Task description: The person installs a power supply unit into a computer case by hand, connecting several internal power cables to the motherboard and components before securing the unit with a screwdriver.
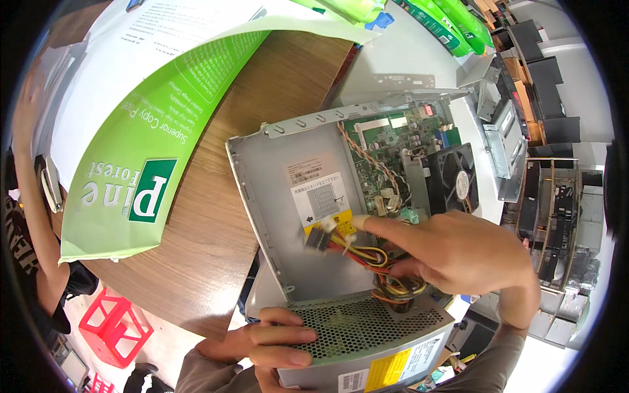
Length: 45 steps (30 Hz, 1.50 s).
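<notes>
Gripping a silver power supply box [373, 331] at its left end, the left hand [278, 336] curls its fingers over the perforated top at the lower centre of the frame; the box's long axis runs across the picture, rising slightly toward the right; a bundle of coloured cables [377, 259] leaves its upper right corner and bends toward the upper left, ending in a dark connector [318, 240]; the right hand [468, 252], nearer to the cables, comes in from the right with index finger stretched out and thumb apart below it, though whether the fingers close on any wire cannot be told. Above the box lies an opened computer case [262, 190]; its grey inner panel, left of centre, seems to offer the most room for moving, while its raised rim bounds that space at left and top; to the upper right, a green circuit board [379, 136] and a black fan [452, 177] crowd the way; whether the box rests on the lower rim is hidden. Farther out, a wooden desk [203, 216] and green paper wrapper [177, 124] fill the upper left; a red stool [114, 327] stands at lower left.
</notes>
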Tool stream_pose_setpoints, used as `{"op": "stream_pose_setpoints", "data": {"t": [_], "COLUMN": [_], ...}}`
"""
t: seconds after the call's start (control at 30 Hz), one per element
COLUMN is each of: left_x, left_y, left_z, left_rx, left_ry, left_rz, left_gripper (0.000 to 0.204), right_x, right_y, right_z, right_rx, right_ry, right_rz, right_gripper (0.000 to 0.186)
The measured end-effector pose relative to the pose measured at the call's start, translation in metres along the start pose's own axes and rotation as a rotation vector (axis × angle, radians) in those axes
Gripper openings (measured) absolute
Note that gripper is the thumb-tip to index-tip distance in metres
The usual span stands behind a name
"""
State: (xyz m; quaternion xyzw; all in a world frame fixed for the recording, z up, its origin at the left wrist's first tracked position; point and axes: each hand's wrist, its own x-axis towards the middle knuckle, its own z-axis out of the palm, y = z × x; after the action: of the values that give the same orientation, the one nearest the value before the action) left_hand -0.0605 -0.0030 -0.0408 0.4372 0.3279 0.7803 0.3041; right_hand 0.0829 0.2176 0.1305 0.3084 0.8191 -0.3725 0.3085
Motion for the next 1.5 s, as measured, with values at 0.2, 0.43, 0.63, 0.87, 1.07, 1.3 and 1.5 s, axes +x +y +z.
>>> {"op": "stream_pose_setpoints", "data": {"t": [0.2,0.43,0.63,0.87,1.07,1.3,1.5], "left_x": [-0.026,0.003,0.021,0.020,0.017,0.017,0.019], "left_y": [-0.004,-0.021,-0.016,-0.014,-0.023,-0.021,-0.020], "left_z": [-0.012,0.007,-0.008,-0.016,-0.007,-0.012,-0.011], "left_rx": [-0.077,0.109,0.080,0.094,0.061,0.074,0.060], "left_ry": [0.034,0.027,-0.198,-0.302,-0.209,-0.240,-0.244], "left_rz": [-0.128,0.357,0.372,0.328,0.398,0.373,0.374], "left_gripper": [0.033,0.032,0.027,0.031,0.038,0.043,0.047], "right_x": [0.008,0.009,0.007,-0.001,-0.012,-0.019,-0.020], "right_y": [0.016,0.012,0.013,0.021,0.011,0.005,0.010], "right_z": [0.016,0.004,0.015,0.028,0.038,0.043,0.049], "right_rx": [0.329,0.407,0.595,0.956,0.927,0.408,0.387], "right_ry": [0.049,0.166,0.331,0.358,0.623,0.835,0.842], "right_rz": [-0.095,-0.257,-0.454,-0.560,-0.504,-0.605,-0.661], "right_gripper": [0.050,0.059,0.048,0.045,0.055,0.043,0.031]}}
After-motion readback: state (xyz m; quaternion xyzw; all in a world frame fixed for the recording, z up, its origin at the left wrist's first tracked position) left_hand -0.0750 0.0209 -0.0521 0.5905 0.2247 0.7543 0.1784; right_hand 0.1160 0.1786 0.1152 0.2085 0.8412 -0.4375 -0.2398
